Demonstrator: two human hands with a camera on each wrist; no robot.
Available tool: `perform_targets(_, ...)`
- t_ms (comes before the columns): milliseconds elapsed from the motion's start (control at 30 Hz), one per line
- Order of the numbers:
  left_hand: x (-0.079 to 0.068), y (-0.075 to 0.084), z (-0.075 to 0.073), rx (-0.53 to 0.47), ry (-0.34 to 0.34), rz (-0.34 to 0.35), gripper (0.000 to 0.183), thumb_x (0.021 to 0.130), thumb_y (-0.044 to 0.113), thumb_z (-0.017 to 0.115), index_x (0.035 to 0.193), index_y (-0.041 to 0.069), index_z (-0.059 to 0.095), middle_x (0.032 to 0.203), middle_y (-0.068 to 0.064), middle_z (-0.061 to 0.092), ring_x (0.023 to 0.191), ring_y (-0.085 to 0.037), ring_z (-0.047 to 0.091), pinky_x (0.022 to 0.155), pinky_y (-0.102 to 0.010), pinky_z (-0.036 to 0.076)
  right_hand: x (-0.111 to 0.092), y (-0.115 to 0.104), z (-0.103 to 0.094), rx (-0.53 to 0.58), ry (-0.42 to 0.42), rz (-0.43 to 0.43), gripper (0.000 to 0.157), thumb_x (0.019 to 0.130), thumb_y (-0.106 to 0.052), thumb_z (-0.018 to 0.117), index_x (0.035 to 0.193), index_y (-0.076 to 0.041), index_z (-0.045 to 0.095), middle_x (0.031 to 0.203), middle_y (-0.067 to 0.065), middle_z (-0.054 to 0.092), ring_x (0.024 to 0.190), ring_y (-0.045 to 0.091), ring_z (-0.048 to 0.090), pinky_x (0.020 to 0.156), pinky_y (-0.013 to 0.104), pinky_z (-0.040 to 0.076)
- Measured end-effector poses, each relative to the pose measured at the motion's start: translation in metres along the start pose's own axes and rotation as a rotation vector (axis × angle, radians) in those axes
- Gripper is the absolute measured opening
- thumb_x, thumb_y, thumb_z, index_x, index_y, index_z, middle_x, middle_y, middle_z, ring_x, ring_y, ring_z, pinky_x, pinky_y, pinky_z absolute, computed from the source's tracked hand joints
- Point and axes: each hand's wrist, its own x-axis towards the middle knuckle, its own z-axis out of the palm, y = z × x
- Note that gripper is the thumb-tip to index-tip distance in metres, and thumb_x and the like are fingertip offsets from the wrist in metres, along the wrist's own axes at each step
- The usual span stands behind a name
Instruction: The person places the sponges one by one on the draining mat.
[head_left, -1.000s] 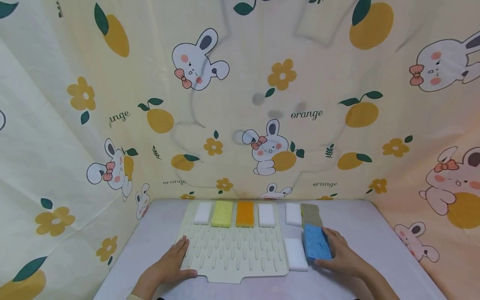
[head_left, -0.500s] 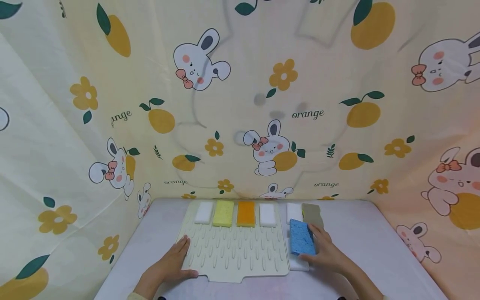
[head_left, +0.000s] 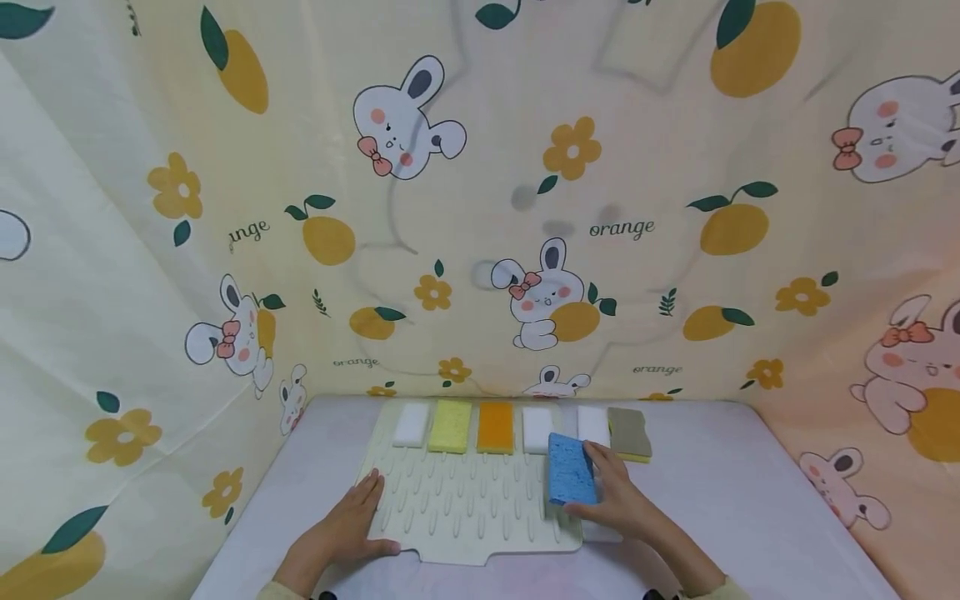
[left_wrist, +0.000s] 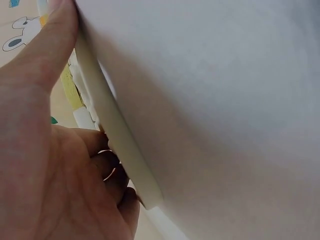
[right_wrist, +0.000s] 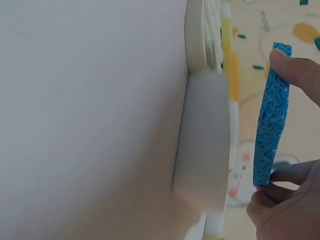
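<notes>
Two hands work across a table [head_left: 712, 483], pale sleeves [head_left: 723, 588] just showing at its front edge. Nearest, the left hand [head_left: 341, 529] spans the front left corner of a ribbed cream board [head_left: 450, 537], apparently bracing it against sliding; it rests there rather than clenching, with fingers stretched along the side and thumb by the front edge. Near the board's front right corner, a white block [head_left: 602, 533] lies flat on the table, partly hidden beneath the right hand [head_left: 618, 500].

That hand grasps a blue sponge [head_left: 570, 471] by its two ends, thumb at the near one and fingertips at the far one, a hold that seems meant to leave the broad faces free. The right wrist view shows the sponge in the air, apart from the block below; from the head camera it appears over the board's right side. The forearm angles in from the lower right.

Farther back, a white pad [head_left: 411, 425], a yellow sponge [head_left: 450, 427], an orange sponge [head_left: 495, 427] and a second white pad [head_left: 536, 427] line the board's far end, spaced apart as if each has its own place. Off the board's right edge sit another white pad [head_left: 593, 425] and a gray-topped sponge [head_left: 630, 433]. A rabbit-and-orange printed cloth [head_left: 472, 200] hangs behind.
</notes>
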Motion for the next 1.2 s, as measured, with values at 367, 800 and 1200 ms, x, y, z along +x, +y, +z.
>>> perform_targets(367,0.001,0.001,0.0,-0.002,0.001,-0.003,0.124,0.082,0.063,0.086,0.162,-0.013,0.029,0.173,-0.032,0.022,0.162,-0.044,0.022,0.131,-0.059,0.024,0.014,-0.022,0.022,0.026,-0.015,-0.026,0.124,0.078,-0.046,0.097,0.168,0.001,0.026,0.172,0.027,0.021,0.155,0.05,0.027,0.12,0.072,0.036)
perform_targets(800,0.003,0.003,-0.001,0.01,-0.013,-0.037,0.125,0.082,0.065,0.085,0.163,-0.011,0.029,0.173,-0.03,0.023,0.163,-0.042,0.022,0.131,-0.057,0.024,0.027,-0.047,0.044,0.051,-0.043,-0.119,0.122,0.079,-0.041,0.098,0.166,0.005,0.027,0.171,0.029,0.025,0.154,0.049,0.028,0.121,0.07,0.036)
perform_targets(1200,0.003,0.001,-0.004,0.019,-0.027,-0.044,0.123,0.082,0.066,0.085,0.164,-0.01,0.031,0.174,-0.028,0.024,0.162,-0.042,0.024,0.131,-0.056,0.026,0.037,-0.065,0.072,0.072,-0.04,-0.15,0.12,0.079,-0.041,0.098,0.165,0.007,0.029,0.17,0.03,0.025,0.152,0.048,0.031,0.12,0.067,0.039)
